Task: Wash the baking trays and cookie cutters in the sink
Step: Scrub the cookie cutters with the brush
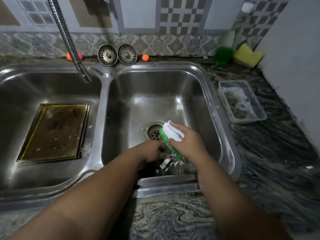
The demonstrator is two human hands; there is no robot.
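Cookie cutter (166, 164) (thin wet metal): likely slippery, bendable; left hand (151, 152) holds its band; right hand (187, 144) grips scrub brush (173, 132).

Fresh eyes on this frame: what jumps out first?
The green-and-white scrub brush, gripped by the right hand over the right basin beside the drain, stands out brightest. Next to it the left hand holds a metal cookie cutter low in that basin. A brown-stained baking tray lies flat in the left basin.
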